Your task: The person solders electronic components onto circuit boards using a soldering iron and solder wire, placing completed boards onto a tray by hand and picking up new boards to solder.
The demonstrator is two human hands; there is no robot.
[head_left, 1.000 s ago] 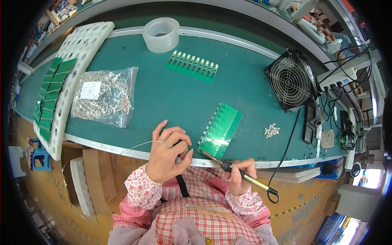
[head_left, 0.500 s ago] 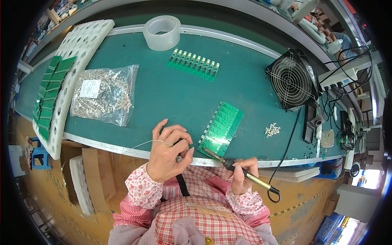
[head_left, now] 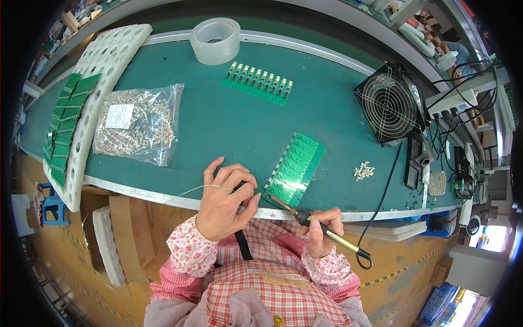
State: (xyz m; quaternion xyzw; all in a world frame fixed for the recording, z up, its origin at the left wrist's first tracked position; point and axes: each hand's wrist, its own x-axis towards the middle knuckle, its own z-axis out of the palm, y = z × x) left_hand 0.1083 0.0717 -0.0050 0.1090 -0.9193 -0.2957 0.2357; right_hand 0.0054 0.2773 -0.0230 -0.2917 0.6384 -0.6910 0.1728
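In my right hand (head_left: 322,231) is a soldering iron (head_left: 342,242) with a brass-coloured handle, its tip pointing up-left at the near left corner of a green circuit board panel (head_left: 294,169). The panel lies tilted on the bench near its front edge, small metal parts lining its left side. My left hand (head_left: 226,199) is closed in a pinch on thin solder wire (head_left: 188,192), which trails off to the left. Its fingertips are beside the panel's near corner, close to the iron's tip. Something dark shows between the fingers, too hidden to name.
On the green bench (head_left: 218,125) are a second board panel (head_left: 257,84), a tape roll (head_left: 200,52), a bag of small metal parts (head_left: 139,136) and a loose pile of them (head_left: 363,171). Boards rest on white foam (head_left: 106,71) at left. A fan (head_left: 388,103) and the iron's cord (head_left: 384,196) are right.
The view has shifted very slightly. Both hands, the soldering iron and the solder wire keep nearly the same places at the panel's near corner.
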